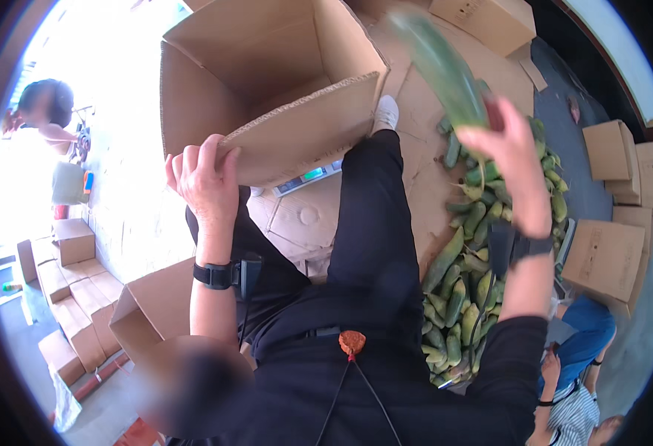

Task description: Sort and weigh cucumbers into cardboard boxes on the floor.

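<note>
My left hand (206, 175) grips the near left corner of an open cardboard box (304, 131), with the thumb on the outer wall and the fingers along the rim. Only the upper inside of that box shows; its contents, if any, are hidden by the near wall. Under its near edge, a digital scale (308, 179) shows a lit green display. A long green radish (443, 72) is in my right hand (499, 131), held near its thin root tail, the far end tilted up and blurred. Below this hand spreads a large heap of green radishes (474, 279) on flattened cardboard.
Another open box (153, 301) stands left of my leg. Closed cartons (81, 301) stack at the left; more cartons (602, 256) line the right side. A person (575, 345) sits low at the right, another person (47, 111) is at the far left. A carton (488, 22) lies beyond the heap.
</note>
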{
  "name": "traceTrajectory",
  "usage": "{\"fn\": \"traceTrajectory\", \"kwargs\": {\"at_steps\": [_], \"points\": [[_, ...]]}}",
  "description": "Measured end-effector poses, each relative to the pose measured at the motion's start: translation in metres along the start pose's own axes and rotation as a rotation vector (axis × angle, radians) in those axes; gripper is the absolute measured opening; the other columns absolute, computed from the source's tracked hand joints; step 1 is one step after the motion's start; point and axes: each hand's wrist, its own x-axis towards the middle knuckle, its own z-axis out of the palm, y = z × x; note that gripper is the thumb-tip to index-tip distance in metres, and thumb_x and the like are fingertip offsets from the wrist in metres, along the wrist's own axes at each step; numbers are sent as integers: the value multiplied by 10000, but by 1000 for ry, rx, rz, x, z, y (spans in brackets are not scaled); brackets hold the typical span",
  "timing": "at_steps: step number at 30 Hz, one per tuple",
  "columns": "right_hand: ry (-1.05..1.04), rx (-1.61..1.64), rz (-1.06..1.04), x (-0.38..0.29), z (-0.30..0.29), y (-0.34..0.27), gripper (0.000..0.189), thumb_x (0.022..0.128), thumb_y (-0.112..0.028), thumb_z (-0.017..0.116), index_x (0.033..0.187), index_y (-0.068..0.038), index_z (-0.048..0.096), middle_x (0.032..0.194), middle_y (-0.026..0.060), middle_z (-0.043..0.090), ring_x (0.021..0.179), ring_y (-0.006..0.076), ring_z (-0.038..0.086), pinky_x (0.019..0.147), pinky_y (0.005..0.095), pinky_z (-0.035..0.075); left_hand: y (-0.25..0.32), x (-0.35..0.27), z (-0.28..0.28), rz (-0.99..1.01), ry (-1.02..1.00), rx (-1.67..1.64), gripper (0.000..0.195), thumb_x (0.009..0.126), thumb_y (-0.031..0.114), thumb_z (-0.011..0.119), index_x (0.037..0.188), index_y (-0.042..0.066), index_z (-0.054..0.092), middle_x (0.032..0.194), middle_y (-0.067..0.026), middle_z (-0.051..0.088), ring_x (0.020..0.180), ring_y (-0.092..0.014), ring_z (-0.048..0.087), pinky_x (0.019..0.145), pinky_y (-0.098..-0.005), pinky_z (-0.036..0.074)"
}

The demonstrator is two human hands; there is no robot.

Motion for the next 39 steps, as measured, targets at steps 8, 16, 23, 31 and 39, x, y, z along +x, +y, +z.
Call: {"fn": "traceTrajectory", "kwargs": {"at_steps": [8,16,23,31,39], "points": [[-194,-679,-388,85,121,-96,512,665,-272,748,1038,54,616,936,221,660,879,301,649,793,344,502,-8,0,3,45,40,26,248,786,272,704,1002,163,649,840,-31,581,882,-231,548,957,-416,319],[-265,-609,-354,90,168,-72,609,671,-513,733,1105,-92,665,1058,120,674,992,274,633,816,368,490,-12,-3,10,60,37,76,305,781,339,712,1028,169,655,905,-25,626,900,-254,564,901,-403,370],[-170,-301,-169,18,9,32,369,836,-258,649,1074,21,609,977,121,656,884,189,614,783,309,490,-12,-7,11,75,57,68,306,745,382,741,955,168,680,886,-4,649,882,-246,577,863,-378,391],[124,-318,571,-158,-63,248,380,803,-223,667,1083,28,611,1015,156,665,923,235,637,804,338,495,-20,-5,16,12,46,111,327,764,400,719,995,172,682,957,-8,652,962,-238,573,916,-382,368],[-336,-697,984,-332,-35,373,138,819,-150,588,783,-22,626,608,67,588,473,175,546,435,334,416,-20,-8,20,35,21,140,361,769,383,718,1038,149,667,993,-26,650,989,-248,575,917,-386,378]]}}
